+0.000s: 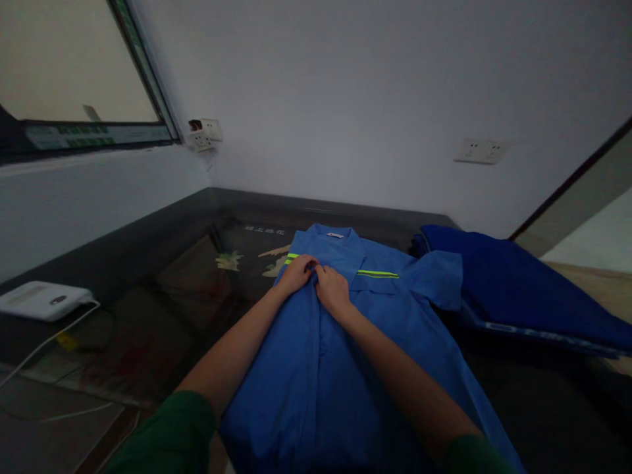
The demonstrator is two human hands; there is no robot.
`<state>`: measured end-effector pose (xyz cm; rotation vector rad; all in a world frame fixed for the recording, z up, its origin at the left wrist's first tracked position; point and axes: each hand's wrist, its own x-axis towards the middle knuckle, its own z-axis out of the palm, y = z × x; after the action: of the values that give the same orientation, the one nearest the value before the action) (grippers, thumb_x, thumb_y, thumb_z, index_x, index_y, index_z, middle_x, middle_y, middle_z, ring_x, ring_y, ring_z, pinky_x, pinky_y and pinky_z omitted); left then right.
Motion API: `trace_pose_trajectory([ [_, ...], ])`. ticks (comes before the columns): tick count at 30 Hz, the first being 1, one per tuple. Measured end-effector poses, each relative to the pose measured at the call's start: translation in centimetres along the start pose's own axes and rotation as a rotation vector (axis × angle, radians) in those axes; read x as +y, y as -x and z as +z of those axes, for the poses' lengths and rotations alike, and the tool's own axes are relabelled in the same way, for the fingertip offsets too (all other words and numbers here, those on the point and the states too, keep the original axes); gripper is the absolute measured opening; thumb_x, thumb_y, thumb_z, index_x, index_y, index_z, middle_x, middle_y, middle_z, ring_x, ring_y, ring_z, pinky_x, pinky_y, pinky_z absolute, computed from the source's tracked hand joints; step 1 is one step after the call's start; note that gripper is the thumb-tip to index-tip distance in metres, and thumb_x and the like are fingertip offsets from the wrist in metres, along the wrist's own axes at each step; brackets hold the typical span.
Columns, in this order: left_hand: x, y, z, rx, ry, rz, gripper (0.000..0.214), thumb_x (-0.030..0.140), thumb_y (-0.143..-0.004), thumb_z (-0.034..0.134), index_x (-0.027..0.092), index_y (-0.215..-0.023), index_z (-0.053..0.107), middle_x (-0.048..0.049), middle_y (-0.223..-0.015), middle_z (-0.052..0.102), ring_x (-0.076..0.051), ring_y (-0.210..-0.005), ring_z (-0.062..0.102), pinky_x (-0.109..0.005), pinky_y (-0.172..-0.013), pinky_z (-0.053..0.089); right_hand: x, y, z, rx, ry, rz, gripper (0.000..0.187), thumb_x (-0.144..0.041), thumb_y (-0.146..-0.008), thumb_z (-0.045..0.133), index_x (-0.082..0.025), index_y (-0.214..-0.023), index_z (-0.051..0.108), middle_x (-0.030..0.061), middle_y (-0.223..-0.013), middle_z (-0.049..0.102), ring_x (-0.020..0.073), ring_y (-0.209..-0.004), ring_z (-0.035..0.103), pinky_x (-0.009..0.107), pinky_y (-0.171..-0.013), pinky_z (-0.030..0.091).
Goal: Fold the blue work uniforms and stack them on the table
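Observation:
A blue short-sleeved work shirt point(390, 349) with yellow-green stripes lies front up on a dark table point(192, 316), its collar towards the wall. At the front opening, a little below the collar, my left hand point(297, 272) pinches the cloth edge. My right hand point(332, 287) is right beside it, fingers closed on the same front edge. The fingertips nearly meet. Whether a button is between them is too small and dark to tell. One sleeve spreads out to the right; the other side is partly hidden by my left arm.
A darker blue folded cloth pile point(503, 289) lies right of the shirt. On the left stands a white device point(47, 299) with a white cable point(54, 336) hanging over the table edge. The wall point(336, 118) behind carries sockets point(478, 151); a window point(74, 66) is at upper left.

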<state>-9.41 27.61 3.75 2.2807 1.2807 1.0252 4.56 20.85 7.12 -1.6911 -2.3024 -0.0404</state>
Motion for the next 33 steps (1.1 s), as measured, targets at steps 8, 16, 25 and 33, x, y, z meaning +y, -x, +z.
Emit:
trace_pose_trajectory([
  [8, -0.4, -0.5, -1.3, -0.273, 0.204, 0.026, 0.045, -0.001, -0.062, 0.047, 0.013, -0.099, 0.069, -0.0078, -0.105, 0.070, -0.020, -0.098, 0.063, -0.034, -0.095, 0.046, 1.8, -1.4, 0.3, -0.048, -0.183, 0.191, 0.023, -0.020, -0.086, 0.050, -0.021, -0.103, 0.067, 0.0066, -0.100, 0.071, 0.0196, -0.093, 0.064, 0.027, -0.077, 0.043],
  [16, -0.5, -0.5, -2.4, -0.401, 0.248, 0.042, 0.032, 0.016, -0.074, 0.063, 0.017, -0.105, 0.069, -0.0060, -0.111, 0.069, -0.020, -0.105, 0.061, -0.034, -0.099, 0.042, 2.6, -0.9, -0.1, -0.013, -0.247, 0.185, 0.023, -0.025, -0.086, 0.050, -0.020, -0.093, 0.072, 0.0069, -0.095, 0.073, 0.0186, -0.089, 0.064, 0.025, -0.076, 0.042],
  [25, -1.0, -0.4, -2.0, -0.388, 0.270, 0.039, 0.027, 0.025, -0.077, 0.068, 0.016, -0.102, 0.069, -0.0063, -0.106, 0.070, -0.019, -0.101, 0.062, -0.033, -0.095, 0.044, 2.5, -0.7, 0.2, 0.009, -0.241, 0.256, 0.018, -0.029, -0.084, 0.054, -0.022, -0.084, 0.070, 0.0046, -0.090, 0.072, 0.0186, -0.085, 0.063, 0.025, -0.067, 0.040],
  [33, -0.8, -0.4, -1.9, -0.372, 0.252, 0.034, 0.027, 0.026, -0.077, 0.068, 0.016, -0.102, 0.068, -0.0049, -0.105, 0.070, -0.019, -0.100, 0.063, -0.033, -0.095, 0.044, 2.9, 0.1, 0.1, 0.017, -0.255, 0.137, 0.014, -0.023, -0.085, 0.056, -0.020, -0.095, 0.065, 0.0048, -0.096, 0.068, 0.0168, -0.087, 0.060, 0.025, -0.071, 0.040],
])
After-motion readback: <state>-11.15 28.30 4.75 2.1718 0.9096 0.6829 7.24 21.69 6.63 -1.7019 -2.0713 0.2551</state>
